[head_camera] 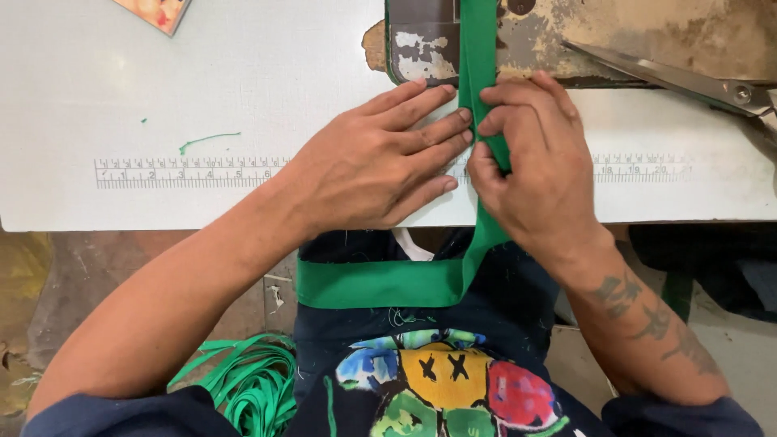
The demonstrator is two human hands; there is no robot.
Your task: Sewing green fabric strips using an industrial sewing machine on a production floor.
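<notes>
Your left hand [380, 162] lies flat, fingers spread, beside the green strip [479, 57] | your right hand [538, 162] pinches the strip | scissors [680, 81] nearby

The green fabric strip [477, 48] runs off the top edge, and part of it is covered by the right hand [538, 166], whose fingers fold over it. The scissors [680, 81] are cut off at the right edge, so their handles are out of sight. A coloured card [158, 12] at top left shows only a corner. The printed ruler [186, 172] is hidden in its middle stretch under both hands; the left hand [372, 166] covers the table there. The pile of green strips [251, 384] continues below the bottom edge.
</notes>
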